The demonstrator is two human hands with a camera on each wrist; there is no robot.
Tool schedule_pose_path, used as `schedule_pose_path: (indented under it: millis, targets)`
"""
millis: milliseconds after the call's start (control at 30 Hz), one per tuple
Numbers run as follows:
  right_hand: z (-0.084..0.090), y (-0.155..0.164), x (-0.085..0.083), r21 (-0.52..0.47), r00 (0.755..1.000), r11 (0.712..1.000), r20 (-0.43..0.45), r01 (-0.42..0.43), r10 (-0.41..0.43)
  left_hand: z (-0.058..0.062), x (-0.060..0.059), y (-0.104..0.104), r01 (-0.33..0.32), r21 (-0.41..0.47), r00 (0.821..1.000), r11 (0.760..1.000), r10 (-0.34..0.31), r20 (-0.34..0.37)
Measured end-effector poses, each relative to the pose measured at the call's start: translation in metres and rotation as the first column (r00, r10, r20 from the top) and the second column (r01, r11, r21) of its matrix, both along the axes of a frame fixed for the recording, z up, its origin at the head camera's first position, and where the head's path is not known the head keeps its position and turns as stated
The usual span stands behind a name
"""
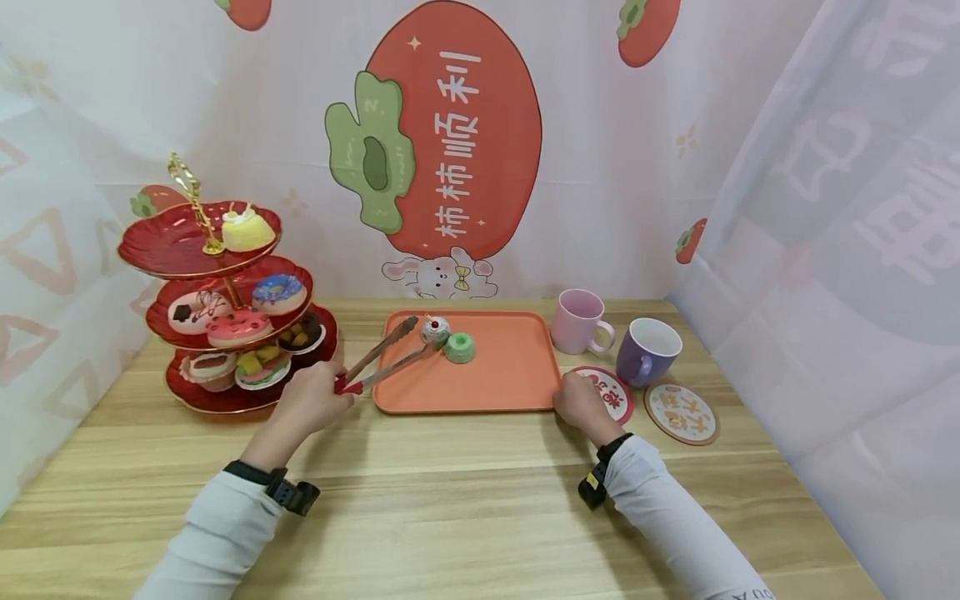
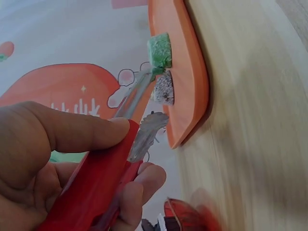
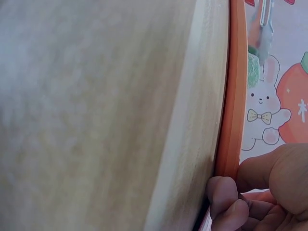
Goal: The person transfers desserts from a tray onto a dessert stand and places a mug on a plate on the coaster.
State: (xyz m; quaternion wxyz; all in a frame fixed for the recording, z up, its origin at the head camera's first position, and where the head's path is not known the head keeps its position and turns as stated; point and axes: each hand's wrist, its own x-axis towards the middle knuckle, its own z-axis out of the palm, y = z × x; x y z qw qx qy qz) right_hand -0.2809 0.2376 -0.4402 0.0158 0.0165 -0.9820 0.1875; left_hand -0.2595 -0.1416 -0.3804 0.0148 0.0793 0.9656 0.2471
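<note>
My left hand (image 1: 313, 396) holds metal tongs (image 2: 103, 178) by their red handles, thumb on one side and fingers on the other. The tongs' arms are spread over the left part of an orange tray (image 1: 502, 371). One tip reaches a small white-topped cake with a red cherry (image 1: 435, 327); the other stands apart, further left. Right beside that cake sits a green ring-shaped cake (image 1: 460, 348). My right hand (image 1: 583, 402) pinches the tray's front right corner between thumb and curled fingers, as the right wrist view shows.
On the left stands a three-tier red stand (image 1: 180, 258) bearing several toy cakes. To the tray's right are a pink mug (image 1: 577, 321), a purple mug (image 1: 647, 358) and two round coasters (image 1: 681, 413). A printed cloth (image 1: 600, 167) hangs behind the wooden table (image 1: 450, 500).
</note>
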Motion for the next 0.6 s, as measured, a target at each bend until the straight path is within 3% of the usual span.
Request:
schedule_pose_path:
  millis: [200, 600]
  targets:
    - [0.0006, -0.0006, -0.0017, 0.0, 1.0, 1.0, 0.019, 0.006, -0.006, -0.0055, -0.0054, 0.0034, -0.019, 0.008, 0.999, 1.0, 0.018, 0.032]
    - [0.0022, -0.0012, -0.0002, 0.013, 1.0, 1.0, 0.022, 0.015, -0.016, -0.0097, -0.0095, 0.0093, -0.011, 0.0, 1.0, 1.0, 0.011, 0.013]
